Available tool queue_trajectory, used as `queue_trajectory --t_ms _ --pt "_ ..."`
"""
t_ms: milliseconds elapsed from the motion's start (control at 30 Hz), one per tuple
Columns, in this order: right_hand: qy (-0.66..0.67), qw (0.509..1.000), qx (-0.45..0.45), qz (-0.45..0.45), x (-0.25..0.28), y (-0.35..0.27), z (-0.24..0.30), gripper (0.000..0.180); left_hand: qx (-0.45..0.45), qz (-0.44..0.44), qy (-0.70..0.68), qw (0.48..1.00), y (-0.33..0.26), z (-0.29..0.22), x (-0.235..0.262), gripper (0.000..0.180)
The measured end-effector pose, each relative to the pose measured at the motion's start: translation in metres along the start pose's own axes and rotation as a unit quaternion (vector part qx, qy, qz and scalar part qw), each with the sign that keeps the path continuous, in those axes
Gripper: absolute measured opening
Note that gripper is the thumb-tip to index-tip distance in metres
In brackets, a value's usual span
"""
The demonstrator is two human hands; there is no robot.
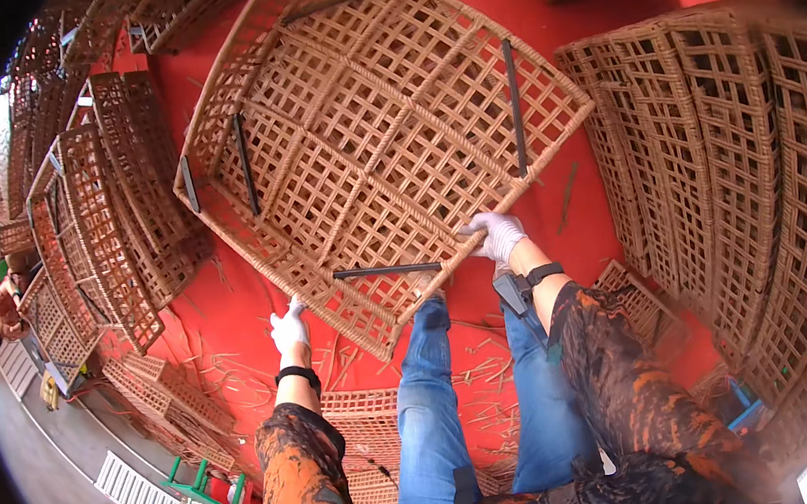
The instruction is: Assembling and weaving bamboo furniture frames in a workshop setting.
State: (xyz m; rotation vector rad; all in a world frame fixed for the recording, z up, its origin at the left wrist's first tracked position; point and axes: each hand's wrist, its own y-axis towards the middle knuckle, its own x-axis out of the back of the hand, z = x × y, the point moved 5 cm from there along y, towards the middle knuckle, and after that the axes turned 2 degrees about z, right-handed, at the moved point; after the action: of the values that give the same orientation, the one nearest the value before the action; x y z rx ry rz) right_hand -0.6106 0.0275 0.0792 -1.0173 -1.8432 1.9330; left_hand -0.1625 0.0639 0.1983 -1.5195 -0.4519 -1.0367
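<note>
- Stacked woven panels (107, 218) lie well left of the left hand (289, 328).
- Left hand, white-gloved: fingers closed on the lower-left rim of the large woven rattan frame (378, 124).
- Frame rises tilted above both hands, over the red floor (231, 323).
- Right hand (497, 235), gloved: fingers clamped on the frame's lower-right rim.
- Further woven stacks (746, 170) stand right of it.

A large square open-weave rattan panel (379, 134) with dark bars, tilted corner-down above the red floor (231, 323), its near edges in both grips.
</note>
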Motion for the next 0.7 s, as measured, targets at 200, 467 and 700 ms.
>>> queue_trajectory --t_ms 200,467,700 --pt "0.018 1.000 -0.015 0.017 0.042 0.046 -0.016 0.039 -0.003 0.225 -0.466 0.856 -0.022 -0.033 -0.062 0.041" --pt "0.036 0.998 -0.050 0.018 0.021 0.052 -0.043 0.033 -0.135 0.038 -0.249 0.958 0.012 -0.037 -0.040 0.027" --pt "0.049 0.998 -0.015 0.021 0.012 0.045 -0.048 0.027 -0.181 -0.079 -0.020 0.980 0.015 -0.059 0.003 0.034"
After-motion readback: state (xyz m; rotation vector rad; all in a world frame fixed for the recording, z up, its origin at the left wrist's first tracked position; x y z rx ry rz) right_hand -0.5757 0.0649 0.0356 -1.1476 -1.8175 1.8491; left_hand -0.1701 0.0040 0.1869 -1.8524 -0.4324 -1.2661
